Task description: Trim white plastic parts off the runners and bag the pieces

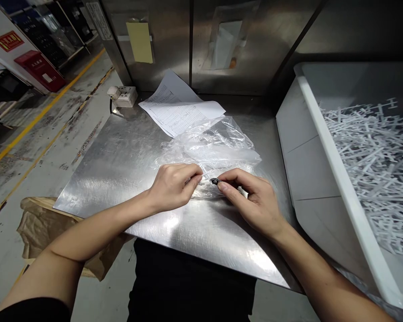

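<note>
Above the steel table (100,179), my left hand (176,185) pinches a small white plastic piece (204,170) between thumb and fingers. Just to the right, my right hand (253,197) grips a small black tool (215,181), whose tip meets or nearly meets the white piece. Both hands are over the near edge of a clear plastic bag (218,145) that lies crumpled on the table. Printed sheets of paper (177,109) lie behind the bag, partly under it.
A large white bin (339,179) full of white plastic pieces (383,170) stands at the right. A power socket (126,96) sits at the table's back left corner. Brown paper (43,228) lies below the left edge. Steel panels (168,44) rise behind.
</note>
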Demonstrator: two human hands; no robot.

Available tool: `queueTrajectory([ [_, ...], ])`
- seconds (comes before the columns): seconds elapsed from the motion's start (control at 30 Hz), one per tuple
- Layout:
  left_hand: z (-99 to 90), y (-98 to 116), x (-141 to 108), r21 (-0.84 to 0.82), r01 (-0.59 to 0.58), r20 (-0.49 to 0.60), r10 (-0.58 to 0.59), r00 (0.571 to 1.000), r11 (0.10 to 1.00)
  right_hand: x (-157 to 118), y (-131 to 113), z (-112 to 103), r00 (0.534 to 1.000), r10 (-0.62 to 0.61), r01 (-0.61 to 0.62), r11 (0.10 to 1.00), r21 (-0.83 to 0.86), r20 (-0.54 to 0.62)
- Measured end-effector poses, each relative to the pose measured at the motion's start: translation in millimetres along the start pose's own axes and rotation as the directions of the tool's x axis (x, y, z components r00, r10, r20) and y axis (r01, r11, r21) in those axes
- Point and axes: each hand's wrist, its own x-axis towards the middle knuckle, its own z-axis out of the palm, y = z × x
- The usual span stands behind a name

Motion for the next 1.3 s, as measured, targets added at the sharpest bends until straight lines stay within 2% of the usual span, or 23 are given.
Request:
queueTrajectory([
  [0.37, 2.0, 0, -1, 0.017, -0.047, -0.030, 0.048, 0.998, 0.999, 0, -1, 1, 0.999, -0.041, 0.041, 0.999, -0.019, -0.001],
  [0.63, 3.0, 0, -1, 0.026, -0.132, -0.131, 0.135, 0.982, 0.991, -1, 1, -1, 0.996, -0.088, 0.088, 0.996, -0.020, -0.018],
  [0.73, 3.4, 0, -1, 0.036, -0.142, -0.136, 0.146, 0.980, 0.989, -2, 2, -1, 0.995, -0.098, 0.097, 0.995, -0.024, -0.028],
  [0.87, 3.9, -1, -1, 0.048, -0.100, -0.092, 0.105, 0.990, 0.994, -1, 3, 0, 0.999, -0.045, 0.045, 0.999, 0.002, -0.009],
  [1.07, 3.5, -1, -1, 0.058, -0.049, -0.014, 0.050, 0.999, 0.997, 3, 4, 1, 0.994, 0.101, -0.104, 0.988, 0.117, 0.027],
  [1.2, 4.8, -2, 0, 0.080, -0.102, -0.035, 0.105, 0.994, 0.992, 2, 8, 0, 0.994, 0.103, -0.097, 0.982, 0.165, -0.026],
  [1.3, 7.9, -3, 0, 0.089, -0.166, -0.062, 0.172, 0.983, 0.982, -2, 13, -1, 0.990, 0.091, -0.077, 0.988, 0.137, -0.103],
])
